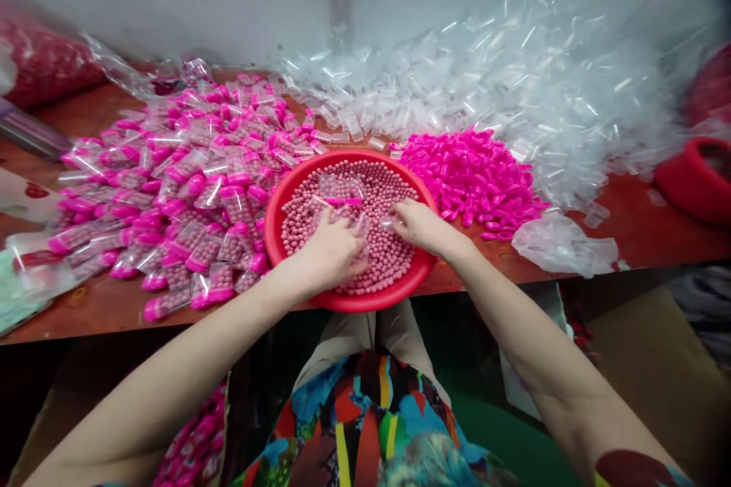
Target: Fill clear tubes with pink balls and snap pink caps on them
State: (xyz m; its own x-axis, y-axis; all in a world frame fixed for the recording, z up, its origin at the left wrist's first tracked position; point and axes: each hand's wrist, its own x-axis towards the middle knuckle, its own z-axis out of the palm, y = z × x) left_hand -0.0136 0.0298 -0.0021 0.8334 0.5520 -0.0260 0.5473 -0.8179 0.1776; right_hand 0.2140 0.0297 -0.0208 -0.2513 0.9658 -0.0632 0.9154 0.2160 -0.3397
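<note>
A red plastic basin full of small pink beads stands at the table's front edge. Inside it, my left hand is closed around small clear plastic containers, partly hidden by the fingers. Just beyond those fingers, a bead-filled container with a bright pink cap lies on the beads. My right hand reaches in from the other side and pinches a clear container between thumb and fingers, low over the beads.
Left of the basin spreads a heap of filled, pink-capped containers. Loose pink caps are piled at the right. Behind them rises a large mound of clear containers. A crumpled plastic bag and a red container sit farther right.
</note>
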